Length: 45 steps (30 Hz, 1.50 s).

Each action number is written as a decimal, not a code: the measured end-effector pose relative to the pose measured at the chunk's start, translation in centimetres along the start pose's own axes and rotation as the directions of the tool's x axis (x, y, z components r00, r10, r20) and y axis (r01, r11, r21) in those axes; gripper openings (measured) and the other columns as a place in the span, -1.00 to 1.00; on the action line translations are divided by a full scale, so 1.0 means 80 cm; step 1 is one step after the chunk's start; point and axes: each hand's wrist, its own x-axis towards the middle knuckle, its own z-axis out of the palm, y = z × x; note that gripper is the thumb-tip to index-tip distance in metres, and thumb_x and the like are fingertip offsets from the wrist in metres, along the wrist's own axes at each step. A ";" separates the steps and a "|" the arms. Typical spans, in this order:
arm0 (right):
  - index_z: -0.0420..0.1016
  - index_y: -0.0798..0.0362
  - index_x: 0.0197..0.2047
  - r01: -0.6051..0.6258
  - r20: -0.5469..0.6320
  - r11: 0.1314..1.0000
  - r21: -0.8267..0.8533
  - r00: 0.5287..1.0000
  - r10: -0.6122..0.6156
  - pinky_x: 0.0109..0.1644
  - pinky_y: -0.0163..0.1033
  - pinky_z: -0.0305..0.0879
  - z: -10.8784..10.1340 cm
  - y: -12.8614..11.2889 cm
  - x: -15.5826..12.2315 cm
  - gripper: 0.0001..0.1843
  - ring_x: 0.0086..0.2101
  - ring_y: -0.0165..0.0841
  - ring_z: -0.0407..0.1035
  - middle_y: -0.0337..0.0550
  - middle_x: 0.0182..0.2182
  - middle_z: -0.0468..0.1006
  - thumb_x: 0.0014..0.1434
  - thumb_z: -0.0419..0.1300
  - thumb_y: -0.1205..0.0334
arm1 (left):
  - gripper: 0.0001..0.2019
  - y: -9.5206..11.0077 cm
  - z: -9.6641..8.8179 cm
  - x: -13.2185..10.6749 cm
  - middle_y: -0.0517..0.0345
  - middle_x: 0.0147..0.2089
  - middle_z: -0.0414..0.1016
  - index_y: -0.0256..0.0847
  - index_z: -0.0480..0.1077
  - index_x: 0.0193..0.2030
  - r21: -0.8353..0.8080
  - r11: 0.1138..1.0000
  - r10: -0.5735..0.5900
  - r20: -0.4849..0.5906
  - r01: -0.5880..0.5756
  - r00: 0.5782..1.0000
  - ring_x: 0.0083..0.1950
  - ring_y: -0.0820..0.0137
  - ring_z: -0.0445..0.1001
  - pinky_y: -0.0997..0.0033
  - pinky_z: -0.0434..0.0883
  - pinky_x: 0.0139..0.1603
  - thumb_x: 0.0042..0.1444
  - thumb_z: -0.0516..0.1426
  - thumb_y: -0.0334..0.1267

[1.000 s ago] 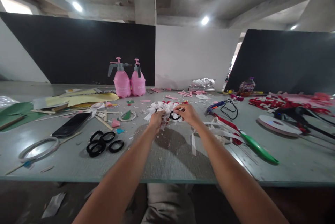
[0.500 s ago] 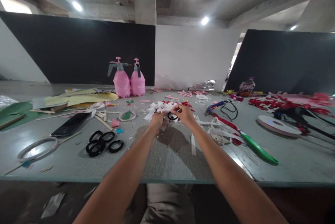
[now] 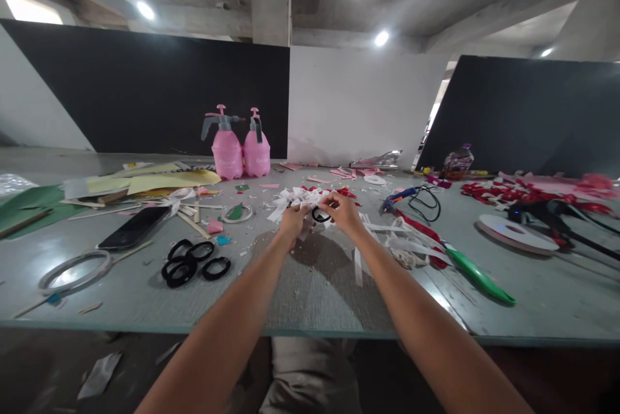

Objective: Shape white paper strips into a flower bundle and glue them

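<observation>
My right hand (image 3: 343, 214) pinches the edge of a black hair tie (image 3: 320, 219), whose dark loop shows between my two hands. Close to its left side, the fingers of my left hand (image 3: 293, 221) are closed at a piece of white ribbon (image 3: 306, 229), partly hidden by the fingers. Just behind both hands lies a heap of short white ribbon pieces (image 3: 287, 198), with red ones at its right. More black hair ties (image 3: 182, 270) sit in a loose cluster on the table to the left, one of them (image 3: 216, 268) a little apart.
Left are a phone (image 3: 134, 228), a clear ring (image 3: 75, 272), sticks and coloured sheets (image 3: 169, 181). Two pink spray bottles (image 3: 227, 154) stand behind. Toward the right lie a blue glue gun (image 3: 400, 198) with its cord, green-handled scissors (image 3: 477, 275) and a ribbon spool (image 3: 516, 234).
Both hands keep almost the same hold and place around the black hair tie. The whole view has shifted slightly; the things on the table lie as before.
</observation>
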 end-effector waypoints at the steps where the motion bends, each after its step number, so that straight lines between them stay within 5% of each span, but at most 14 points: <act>1: 0.48 0.08 -0.38 -0.001 -0.003 1.000 -0.003 1.000 0.001 -0.48 -0.33 0.21 0.001 0.001 0.000 -0.69 -0.56 -0.43 0.28 -0.21 -0.51 0.47 0.07 0.18 -0.03 | -0.77 0.000 0.000 0.000 0.16 -0.54 0.44 -0.26 0.39 -0.33 -0.006 1.000 0.009 0.006 -0.009 1.000 -0.61 0.46 0.42 0.55 0.31 -0.63 0.03 0.14 -0.11; 9: 0.46 0.07 -0.40 0.022 -0.033 0.997 -0.069 0.999 -0.024 -0.36 -0.29 0.22 0.003 0.000 0.000 -0.72 -0.49 -0.39 0.33 -0.19 -0.49 0.49 0.09 0.15 0.02 | -0.65 -0.003 0.001 0.000 0.12 -0.50 0.46 -0.25 0.44 -0.25 -0.032 0.999 -0.018 0.054 0.020 0.998 -0.55 0.40 0.47 0.52 0.32 -0.62 -0.02 0.18 0.01; 13: 0.45 0.07 -0.22 -0.031 -0.090 0.996 -0.080 0.996 0.024 -0.30 -0.27 0.26 0.001 0.001 0.000 -0.69 -0.45 -0.39 0.34 -0.16 -0.38 0.51 0.02 0.20 0.05 | -0.67 -0.004 -0.001 0.001 0.15 -0.52 0.47 -0.25 0.46 -0.24 0.046 0.999 0.027 0.056 -0.030 0.998 -0.57 0.45 0.43 0.55 0.31 -0.61 -0.07 0.23 -0.05; 16: 0.36 0.06 -0.01 -0.104 -0.098 0.992 0.071 0.989 0.110 -0.25 -0.27 0.31 0.000 0.005 0.000 -0.48 -0.37 -0.38 0.37 -0.12 -0.24 0.50 -0.06 0.24 0.07 | -0.72 -0.003 -0.002 0.002 0.16 -0.53 0.46 -0.25 0.47 -0.25 0.094 0.995 0.020 0.016 -0.022 1.000 -0.59 0.48 0.40 0.56 0.29 -0.60 -0.04 0.20 -0.10; 20: 0.28 0.08 0.10 -0.220 0.093 0.929 0.298 0.975 0.200 -0.29 -0.29 0.31 0.001 0.010 -0.001 -0.35 -0.38 -0.38 0.40 -0.18 -0.32 0.52 -0.09 0.25 0.12 | -0.72 -0.004 -0.003 0.003 0.15 -0.52 0.47 -0.25 0.50 -0.27 0.122 0.991 0.048 0.018 -0.050 0.999 -0.59 0.48 0.37 0.54 0.27 -0.60 -0.04 0.19 -0.09; 24: 0.31 0.09 0.08 -0.272 0.176 0.870 0.411 0.960 0.217 -0.30 -0.31 0.31 0.004 0.011 -0.005 -0.37 -0.41 -0.39 0.41 -0.24 -0.41 0.53 -0.09 0.26 0.18 | -0.72 -0.008 -0.005 0.005 0.18 -0.52 0.45 -0.24 0.52 -0.28 0.139 0.985 0.102 0.031 -0.106 0.994 -0.58 0.51 0.33 0.56 0.25 -0.59 -0.09 0.22 -0.10; 45: 0.31 0.09 0.01 -0.247 0.154 0.869 0.429 0.968 0.199 -0.37 -0.35 0.26 0.007 0.015 -0.007 -0.39 -0.47 -0.43 0.37 -0.27 -0.44 0.52 -0.13 0.30 0.14 | -0.76 -0.011 -0.013 0.012 0.16 -0.50 0.48 -0.28 0.53 -0.40 0.237 0.954 0.174 0.063 -0.184 0.983 -0.50 0.45 0.33 0.51 0.20 -0.45 -0.12 0.24 -0.12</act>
